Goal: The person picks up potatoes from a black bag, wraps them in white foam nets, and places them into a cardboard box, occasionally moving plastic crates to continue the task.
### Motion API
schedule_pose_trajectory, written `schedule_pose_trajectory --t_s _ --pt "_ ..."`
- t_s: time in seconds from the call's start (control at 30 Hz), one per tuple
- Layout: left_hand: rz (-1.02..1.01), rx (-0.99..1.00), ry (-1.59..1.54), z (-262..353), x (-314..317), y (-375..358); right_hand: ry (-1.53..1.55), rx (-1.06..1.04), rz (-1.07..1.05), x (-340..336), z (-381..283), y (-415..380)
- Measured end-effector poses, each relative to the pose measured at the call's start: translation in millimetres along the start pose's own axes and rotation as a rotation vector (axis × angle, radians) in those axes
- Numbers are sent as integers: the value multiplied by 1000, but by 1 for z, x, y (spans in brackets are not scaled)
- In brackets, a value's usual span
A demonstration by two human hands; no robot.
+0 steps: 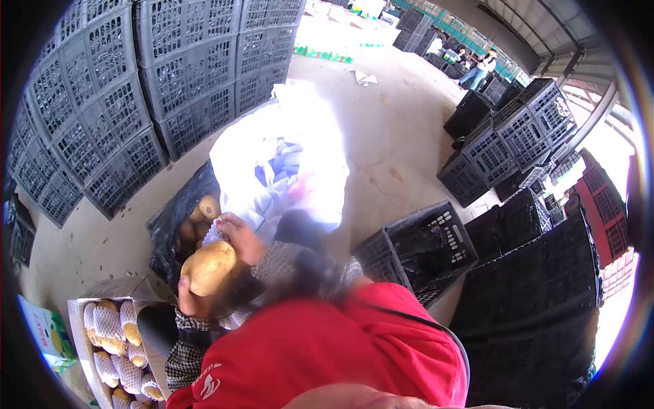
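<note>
A large yellow-brown, potato-like item point(209, 268) rests in my left hand point(193, 298), whose fingers curl around its lower side. Just above it, my right hand point(242, 238) is closed on a white foam net point(214, 234). More bare yellow-brown items point(204, 210) lie in a black plastic bag point(178, 204) behind my hands. Beside the bag, a big white sack point(235, 146) holds many pale foam nets point(283, 167). At the lower left, an open cardboard box point(82, 341) contains several similar items in foam nets point(129, 375).
Tall stacks of black crates point(102, 88) rise at the left. More crates point(511, 136) stand at the right, with an open crate point(429, 245) near my right side. A green and white carton point(51, 334) is at the far left. People point(480, 68) are in the distance.
</note>
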State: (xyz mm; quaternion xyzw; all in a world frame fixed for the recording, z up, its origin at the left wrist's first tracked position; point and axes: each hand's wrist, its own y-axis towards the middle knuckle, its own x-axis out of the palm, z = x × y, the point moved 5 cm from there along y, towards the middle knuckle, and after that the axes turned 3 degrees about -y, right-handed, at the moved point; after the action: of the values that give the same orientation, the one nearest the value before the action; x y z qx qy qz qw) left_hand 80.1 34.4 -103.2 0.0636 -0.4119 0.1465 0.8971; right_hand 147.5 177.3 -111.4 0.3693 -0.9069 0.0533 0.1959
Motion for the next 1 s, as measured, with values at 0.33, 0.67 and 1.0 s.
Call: schedule_pose_trajectory --t_s 0.33,0.67,1.0 --pt "188 71 192 -7 -55 1 -777 -316 -121 27 -24 -8" --pt "175 417 240 21 -26 15 -221 -177 -134 33 -16 -20" --pt "-19 34 54 2 -16 5 54 147 -133 23 -11 -34"
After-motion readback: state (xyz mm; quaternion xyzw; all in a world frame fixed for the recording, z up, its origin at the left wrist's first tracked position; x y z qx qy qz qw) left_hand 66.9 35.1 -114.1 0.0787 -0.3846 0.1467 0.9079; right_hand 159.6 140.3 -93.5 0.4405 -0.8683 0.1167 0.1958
